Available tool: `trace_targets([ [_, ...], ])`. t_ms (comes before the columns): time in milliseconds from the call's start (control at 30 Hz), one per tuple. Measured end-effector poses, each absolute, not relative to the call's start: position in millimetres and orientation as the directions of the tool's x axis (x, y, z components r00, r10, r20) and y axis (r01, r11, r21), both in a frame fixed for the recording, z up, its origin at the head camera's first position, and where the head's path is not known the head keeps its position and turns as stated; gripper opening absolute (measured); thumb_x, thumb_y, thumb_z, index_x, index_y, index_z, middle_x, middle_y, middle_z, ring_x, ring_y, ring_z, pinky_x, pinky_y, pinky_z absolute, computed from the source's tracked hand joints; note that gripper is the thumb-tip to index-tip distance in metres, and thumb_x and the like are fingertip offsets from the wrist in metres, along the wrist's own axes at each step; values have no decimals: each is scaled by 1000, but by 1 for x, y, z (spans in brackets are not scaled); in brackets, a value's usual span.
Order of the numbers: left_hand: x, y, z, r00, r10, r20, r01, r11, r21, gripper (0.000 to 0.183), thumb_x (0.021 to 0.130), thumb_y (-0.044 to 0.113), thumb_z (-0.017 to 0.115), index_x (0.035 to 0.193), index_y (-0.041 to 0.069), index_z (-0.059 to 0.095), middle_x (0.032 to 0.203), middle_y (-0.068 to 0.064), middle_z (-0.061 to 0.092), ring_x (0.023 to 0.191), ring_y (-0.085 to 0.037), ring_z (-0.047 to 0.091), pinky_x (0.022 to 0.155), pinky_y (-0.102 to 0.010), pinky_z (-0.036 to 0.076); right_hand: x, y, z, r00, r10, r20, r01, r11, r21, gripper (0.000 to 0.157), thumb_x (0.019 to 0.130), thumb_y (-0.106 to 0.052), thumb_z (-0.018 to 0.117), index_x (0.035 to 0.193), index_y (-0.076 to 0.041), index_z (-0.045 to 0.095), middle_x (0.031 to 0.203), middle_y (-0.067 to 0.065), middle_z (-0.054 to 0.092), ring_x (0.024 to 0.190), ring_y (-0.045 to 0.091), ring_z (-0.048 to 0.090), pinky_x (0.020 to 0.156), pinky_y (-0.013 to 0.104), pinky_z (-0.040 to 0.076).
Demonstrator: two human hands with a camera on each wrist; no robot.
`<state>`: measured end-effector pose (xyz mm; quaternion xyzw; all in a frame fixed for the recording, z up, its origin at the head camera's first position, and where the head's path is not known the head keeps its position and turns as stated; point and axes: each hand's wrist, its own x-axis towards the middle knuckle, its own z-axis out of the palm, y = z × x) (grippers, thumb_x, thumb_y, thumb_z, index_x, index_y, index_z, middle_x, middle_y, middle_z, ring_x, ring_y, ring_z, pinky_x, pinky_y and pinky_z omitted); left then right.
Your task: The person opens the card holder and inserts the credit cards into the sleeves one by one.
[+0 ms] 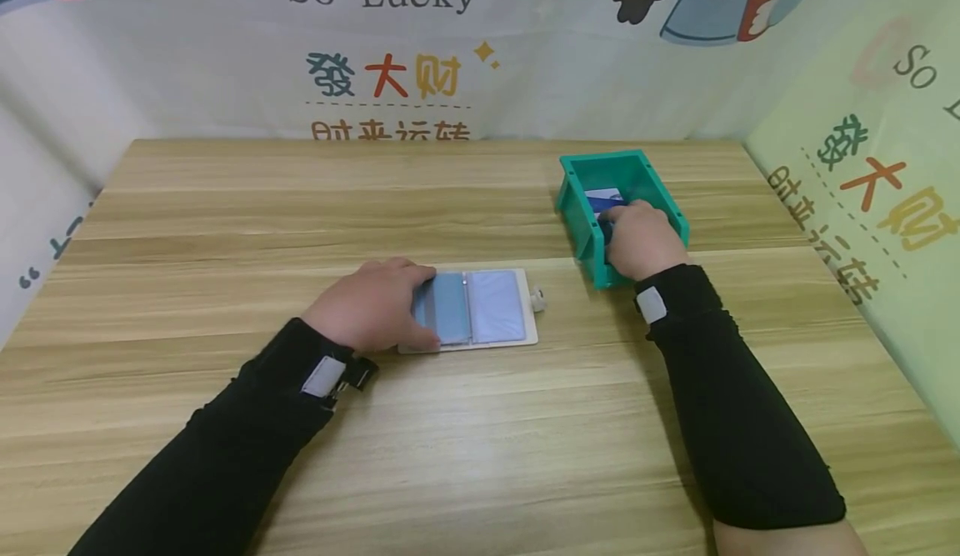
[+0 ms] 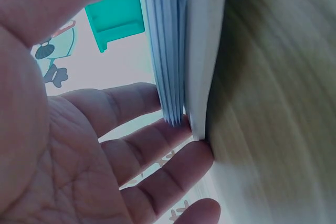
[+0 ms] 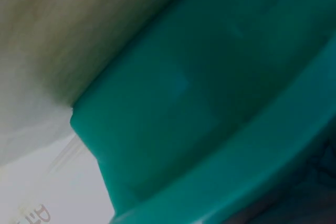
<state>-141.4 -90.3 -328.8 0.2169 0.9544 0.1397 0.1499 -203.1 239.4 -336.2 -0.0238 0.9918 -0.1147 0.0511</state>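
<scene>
A small card holder booklet (image 1: 497, 306) lies spread on the table, with clear bluish sleeves and a white cover. My left hand (image 1: 378, 304) holds it by its left part, thumb at the near edge and fingers at the far edge. In the left wrist view, the stacked sleeves (image 2: 165, 51) and the cover (image 2: 202, 51) stand between thumb and fingers. My right hand (image 1: 647, 239) reaches down into a green bin (image 1: 583, 222), over cards (image 1: 604, 197) with white and dark blue faces. Its fingertips are hidden, so I cannot tell whether it grips a card.
A white snap tab (image 1: 537, 299) sticks out from the booklet's right side. Printed cloth (image 1: 390, 31) hangs behind the wood-grain table (image 1: 480, 439) and along both sides. The green bin's wall (image 3: 184, 93) fills much of the right wrist view.
</scene>
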Motion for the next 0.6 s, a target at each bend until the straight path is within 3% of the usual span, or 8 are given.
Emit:
trace_targets([
  [600,-141,-91,-329,-861,459,-217,379,865,327,89,65,51,78,136,8,47,130,-9,49,99,-25,43,79,-42,45,-205,238,-333,-986,-95,-137,-61,971,-229,38,86,-3,44,124,1,52,121,28,43,98,41,34,89,53,34],
])
